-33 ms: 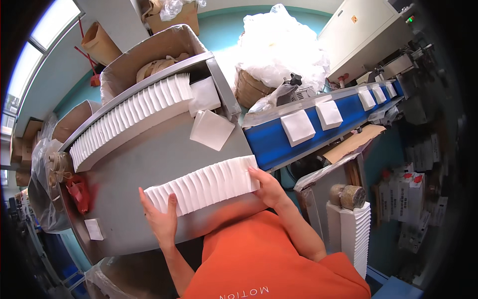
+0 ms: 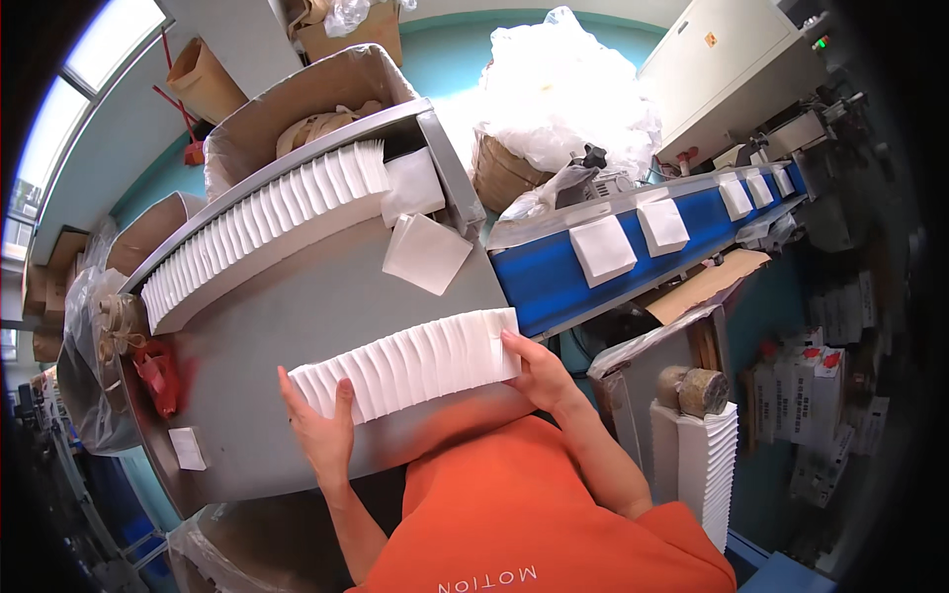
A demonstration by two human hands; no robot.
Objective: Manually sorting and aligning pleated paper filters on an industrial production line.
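Note:
A long row of white folded paper napkins [image 2: 415, 364], standing on edge side by side, lies across the near part of the grey metal table [image 2: 297, 296]. My left hand [image 2: 324, 420] presses against its left end, thumb on the near side and fingers round the far side. At the right end, my right hand [image 2: 539, 374] grips the row with its thumb on the end face. The row is squeezed between both hands and bows slightly. Farther back, a second curved row of napkins [image 2: 267, 227] stands along the table's raised far edge.
Loose napkin stacks [image 2: 427, 254] lie at the table's far right corner. A blue conveyor belt [image 2: 539, 282] carries several white stacks at right. A red plastic bag [image 2: 156, 378] and a small white packet [image 2: 187, 449] sit at the left edge. Behind stands a lined cardboard box [image 2: 232, 148].
The whole view has shifted very slightly. Both hands keep the same hold on the napkin row.

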